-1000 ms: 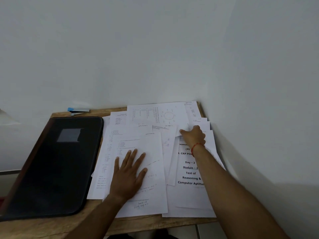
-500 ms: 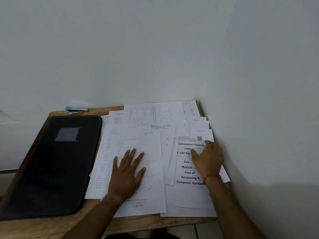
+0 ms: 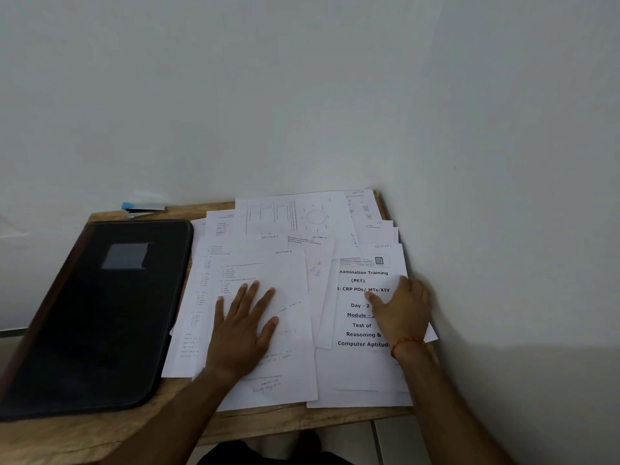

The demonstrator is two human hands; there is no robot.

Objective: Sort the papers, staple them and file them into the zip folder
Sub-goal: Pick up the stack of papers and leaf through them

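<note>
Several loose white papers lie overlapping across the right half of a wooden table. My left hand lies flat with spread fingers on a handwritten sheet near the front. My right hand rests palm down on the right edge of a printed cover page headed "Examination Training". A black zip folder lies closed on the left of the table. A blue and silver stapler sits at the back left, by the wall.
White walls close the table in at the back and along the right side, right beside my right hand. The table's front edge runs below the papers, with floor tiles beyond it.
My right hand came back from the sheets at the rear and settled on the cover page's right edge. The left hand stayed flat on its sheet.
</note>
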